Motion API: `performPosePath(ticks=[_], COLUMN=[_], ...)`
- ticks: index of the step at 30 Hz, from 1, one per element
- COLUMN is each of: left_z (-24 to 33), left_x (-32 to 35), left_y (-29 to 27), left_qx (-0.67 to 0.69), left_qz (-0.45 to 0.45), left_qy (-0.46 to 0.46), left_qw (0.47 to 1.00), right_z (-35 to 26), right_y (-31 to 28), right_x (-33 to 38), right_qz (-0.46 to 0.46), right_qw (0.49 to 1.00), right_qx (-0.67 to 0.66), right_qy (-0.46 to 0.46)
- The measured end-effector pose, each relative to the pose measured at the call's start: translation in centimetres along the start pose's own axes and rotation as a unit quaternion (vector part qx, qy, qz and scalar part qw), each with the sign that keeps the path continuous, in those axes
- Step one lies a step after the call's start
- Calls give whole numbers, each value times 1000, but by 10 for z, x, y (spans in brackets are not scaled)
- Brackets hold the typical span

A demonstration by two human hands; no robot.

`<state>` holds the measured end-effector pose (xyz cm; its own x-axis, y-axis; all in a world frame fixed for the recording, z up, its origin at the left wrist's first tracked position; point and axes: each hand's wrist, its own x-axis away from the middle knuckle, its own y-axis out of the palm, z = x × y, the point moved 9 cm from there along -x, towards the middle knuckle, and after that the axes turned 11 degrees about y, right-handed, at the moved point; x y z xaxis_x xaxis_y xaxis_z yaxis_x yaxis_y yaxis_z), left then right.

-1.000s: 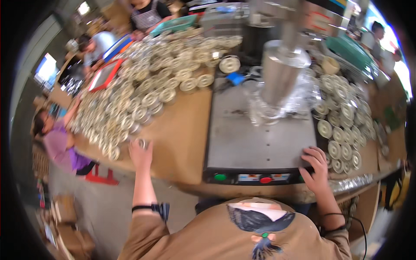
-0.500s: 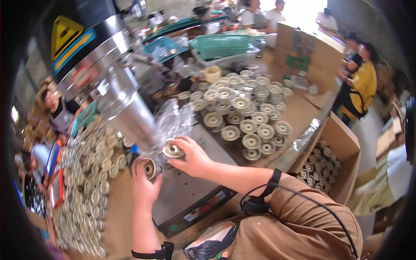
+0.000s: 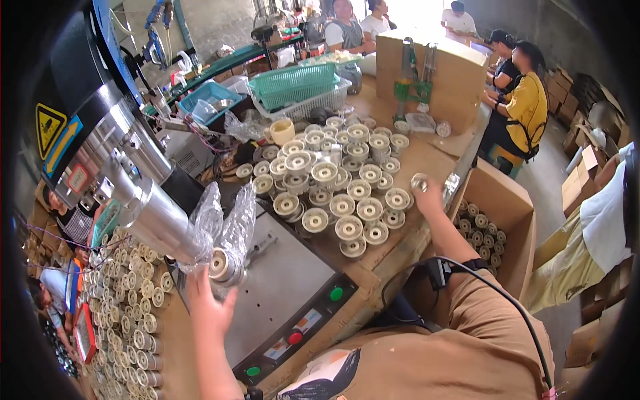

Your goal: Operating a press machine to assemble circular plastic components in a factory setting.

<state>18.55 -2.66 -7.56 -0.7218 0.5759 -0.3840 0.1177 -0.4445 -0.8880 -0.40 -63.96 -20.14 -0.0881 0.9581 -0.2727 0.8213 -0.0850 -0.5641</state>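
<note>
Below the shiny press head, a round flanged part with a cream rim and a centre hole sits among clear plastic film. My left hand has its fingers at the part's left side and its thumb under the lower edge, closed about it. Out to the right, over the table's edge, my right hand grips a similar small round part, mostly covered by the fingers. Many like parts stand piled on the table between my hands and beyond.
More round parts cover the left side. The grey machine base carries green and red buttons. An open cardboard box of parts stands at the right. Baskets and a hand press are farther back. Several people sit around.
My right hand has moved from beside the press head to the table's right edge, carrying a round part. My left hand stays near the press head with its part. The view has shifted.
</note>
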Motion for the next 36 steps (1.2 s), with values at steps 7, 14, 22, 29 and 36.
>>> performPosePath(ticks=[7, 14, 22, 29, 36], left_z=[-49, -22, -17, -18, -24], left_x=[143, 201, 199, 201, 204], left_y=[1, 7, 8, 9, 11], left_qx=[14, 77, 109, 106, 108], left_qz=[-65, -122, -83, -58, -49], left_qy=[-90, -167, -167, -175, -170], left_qw=[994, 975, 976, 977, 978], right_z=[-173, -169, -168, -166, -166], right_y=[-10, -8, -8, -7, -4], right_x=[208, 343, 348, 348, 350], right_qz=[-334, -526, -533, -518, -534], right_qw=[834, 585, 615, 634, 634], right_qx=[-17, -14, -37, -74, -74], right_qy=[-439, -617, -579, -570, -554])
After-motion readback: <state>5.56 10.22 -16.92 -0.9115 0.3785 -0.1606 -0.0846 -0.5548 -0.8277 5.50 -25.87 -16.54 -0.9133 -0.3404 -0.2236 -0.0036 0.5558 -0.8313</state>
